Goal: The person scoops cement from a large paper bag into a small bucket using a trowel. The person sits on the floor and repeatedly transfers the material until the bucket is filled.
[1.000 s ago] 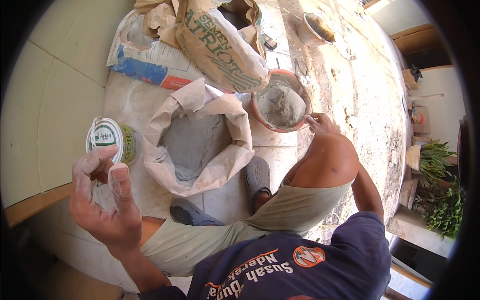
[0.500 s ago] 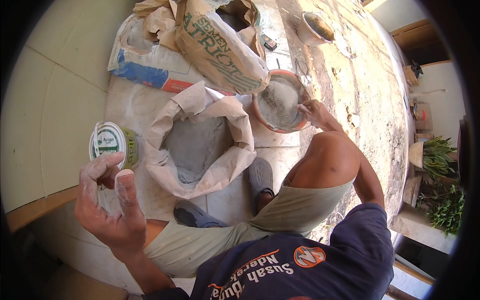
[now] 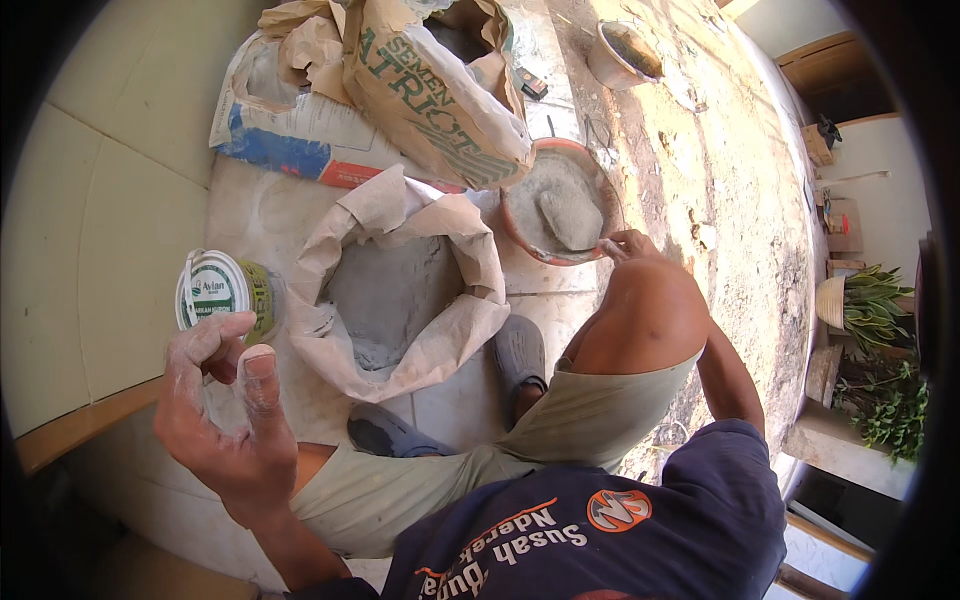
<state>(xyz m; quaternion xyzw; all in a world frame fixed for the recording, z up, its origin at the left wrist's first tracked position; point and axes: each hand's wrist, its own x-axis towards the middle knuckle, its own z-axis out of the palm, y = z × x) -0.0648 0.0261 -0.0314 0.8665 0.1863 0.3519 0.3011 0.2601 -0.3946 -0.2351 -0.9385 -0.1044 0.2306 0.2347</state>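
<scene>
My right hand (image 3: 628,244) is closed at the near right rim of a reddish-brown basin (image 3: 518,226). It grips what looks like a trowel; its handle is mostly hidden by my fingers. The tool's end lies in the wet grey cement mix (image 3: 570,210), under a smooth rounded mound. My left hand (image 3: 232,410), dusted with pale powder, is raised with fingers curled and thumb apart, holding nothing. Just beyond it stands a white and green plastic tub (image 3: 212,285) with a lid. Between my hands, a paper sack (image 3: 325,255) with rolled-down edges holds grey powder (image 3: 395,295).
Behind the basin leans an open brown cement sack (image 3: 430,110), beside a white, blue and red bag (image 3: 275,140). A small black box (image 3: 532,84) lies nearby. Farther right stands a bucket (image 3: 625,55). Pale cabinet panels (image 3: 120,220) border the left; potted plants (image 3: 870,305) stand far right.
My right hand has shifted slightly down at the basin's rim. The loose, grainy heap in the basin is now a smoother mound, lower down. My left hand has barely moved.
</scene>
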